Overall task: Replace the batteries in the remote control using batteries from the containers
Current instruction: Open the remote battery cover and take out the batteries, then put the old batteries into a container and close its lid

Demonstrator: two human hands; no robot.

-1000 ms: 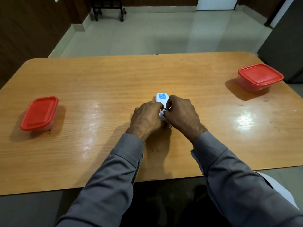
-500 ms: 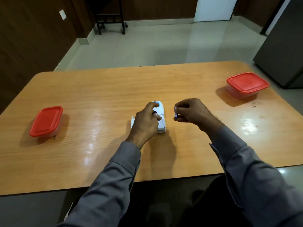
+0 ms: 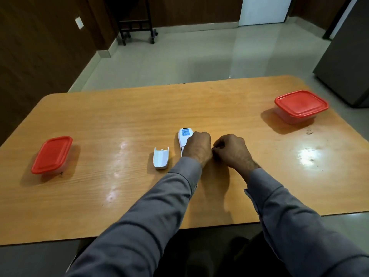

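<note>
Left box (image 3: 51, 155) sits lidded at the surface's (image 3: 119, 108) left; cover (image 3: 161, 158) lies off. My left hand (image 3: 197, 147) curls over the remote (image 3: 184, 139): steady it. Right hand (image 3: 232, 150) is curled, contents hidden. Pull cells straight out. Right box (image 3: 301, 106) stays lidded.

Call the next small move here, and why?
Probably open a container: the battery cover lies off beside the remote, the left hand is over the remote, and both red-lidded containers are closed. What the right hand holds is hidden.
</note>
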